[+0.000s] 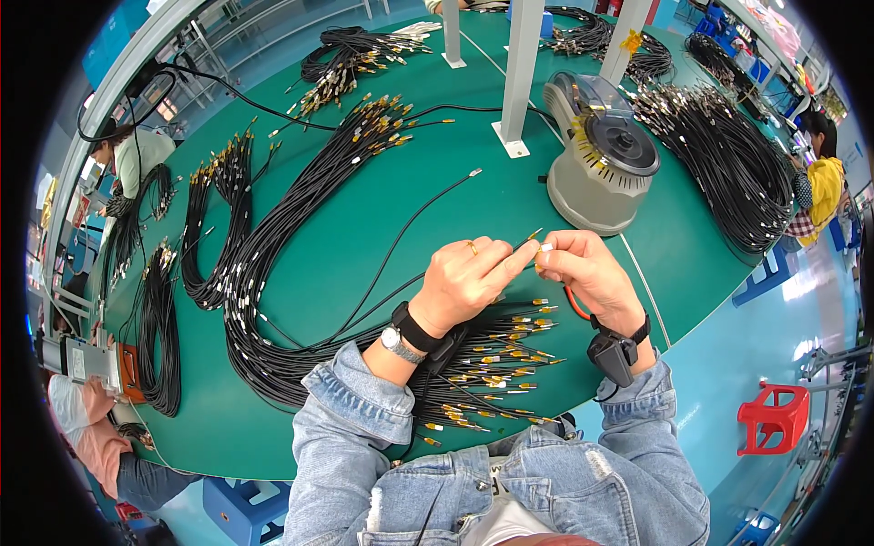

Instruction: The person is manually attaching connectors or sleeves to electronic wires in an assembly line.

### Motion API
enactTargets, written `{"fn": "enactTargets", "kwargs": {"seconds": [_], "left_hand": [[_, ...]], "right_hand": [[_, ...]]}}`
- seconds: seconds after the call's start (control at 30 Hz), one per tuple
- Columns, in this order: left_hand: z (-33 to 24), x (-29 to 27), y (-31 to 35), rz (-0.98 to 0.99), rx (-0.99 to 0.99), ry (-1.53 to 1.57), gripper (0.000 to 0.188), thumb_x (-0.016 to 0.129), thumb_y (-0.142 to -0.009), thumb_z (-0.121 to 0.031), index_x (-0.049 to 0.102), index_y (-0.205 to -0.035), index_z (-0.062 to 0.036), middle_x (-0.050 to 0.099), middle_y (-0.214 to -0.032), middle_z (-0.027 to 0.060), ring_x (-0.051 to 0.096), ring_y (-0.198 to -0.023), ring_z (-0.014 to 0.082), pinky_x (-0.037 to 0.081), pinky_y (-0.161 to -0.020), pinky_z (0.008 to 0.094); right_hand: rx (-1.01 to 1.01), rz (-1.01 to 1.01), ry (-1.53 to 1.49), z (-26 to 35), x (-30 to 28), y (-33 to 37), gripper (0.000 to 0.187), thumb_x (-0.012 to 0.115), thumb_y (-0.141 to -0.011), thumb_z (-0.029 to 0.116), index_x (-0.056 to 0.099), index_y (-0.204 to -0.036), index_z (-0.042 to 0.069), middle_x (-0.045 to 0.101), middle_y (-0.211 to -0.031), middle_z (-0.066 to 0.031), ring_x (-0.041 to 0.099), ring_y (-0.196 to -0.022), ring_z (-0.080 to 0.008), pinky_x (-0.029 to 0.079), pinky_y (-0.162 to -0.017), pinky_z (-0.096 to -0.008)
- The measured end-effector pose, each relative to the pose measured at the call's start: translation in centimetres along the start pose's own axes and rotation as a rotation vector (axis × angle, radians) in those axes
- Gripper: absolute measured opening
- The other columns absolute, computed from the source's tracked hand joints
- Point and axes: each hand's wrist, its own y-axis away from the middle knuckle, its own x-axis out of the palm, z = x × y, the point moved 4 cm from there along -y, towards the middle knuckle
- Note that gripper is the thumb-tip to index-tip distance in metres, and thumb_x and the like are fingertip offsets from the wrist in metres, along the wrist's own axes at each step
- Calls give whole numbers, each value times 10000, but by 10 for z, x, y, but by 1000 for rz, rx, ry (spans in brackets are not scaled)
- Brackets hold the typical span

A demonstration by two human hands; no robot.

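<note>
My left hand [466, 284] is closed, its fingertips pinching the end of a black cable. A small white label [544, 247] with a bit of yellow sits at the fingertips of my right hand [587, 273], against that cable end. Both hands meet over the green table. Below my right palm shows a curved red-orange piece [575, 304]; whether my fingers hold it I cannot tell. Under my left forearm lies a thick bundle of black cables [238, 314], its many tips [492, 369] tagged yellow and white. A round grey tape dispenser [596, 187] with yellow strips stands just beyond my right hand.
More black cable bundles lie on the green table [437, 214], at the left, the back and the right [719, 173]. White metal posts [521, 82] rise from the tabletop. Co-workers sit at left and right. A red stool [774, 419] stands on the floor at right.
</note>
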Motion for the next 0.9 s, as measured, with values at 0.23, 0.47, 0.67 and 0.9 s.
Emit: {"fn": "enactTargets", "kwargs": {"seconds": [0.23, 0.47, 0.67, 0.9], "left_hand": [[0, 2, 1, 1, 3, 0, 381, 688, -662, -46, 642, -1036, -99, 499, -630, -22, 465, -480, 110, 341, -402, 251], [-2, 4, -3, -23, -73, -12, 326, 706, -673, -18, 638, -985, -83, 493, -620, -10, 475, -475, 128, 356, -403, 269], [3, 10, 0, -35, -293, 220, 226, 673, -731, -20, 609, -944, -63, 559, -696, 36, 555, -555, 174, 435, -472, 282], [10, 16, 1, 61, -607, 638, 161, 617, -800, -15, 582, -957, -30, 601, -770, 56, 580, -633, 139, 451, -535, 252]], "right_hand": [[-13, -7, 17, 2, 1, 1, 115, 610, -853, 124, 565, -783, 44, 528, -709, 25, 413, -636, -68, 364, -628, -212], [-34, -42, 105, 4, 4, 3, 105, 620, -837, 110, 565, -794, 32, 551, -751, 23, 452, -677, -52, 365, -631, -203], [-34, -66, 127, 4, 7, 3, 92, 624, -833, 99, 568, -824, 26, 563, -782, 26, 475, -717, -34, 373, -640, -194], [-65, -85, 122, 0, 3, -2, 90, 628, -833, 81, 575, -859, 12, 568, -819, 23, 498, -743, -31, 399, -674, -185]]}}
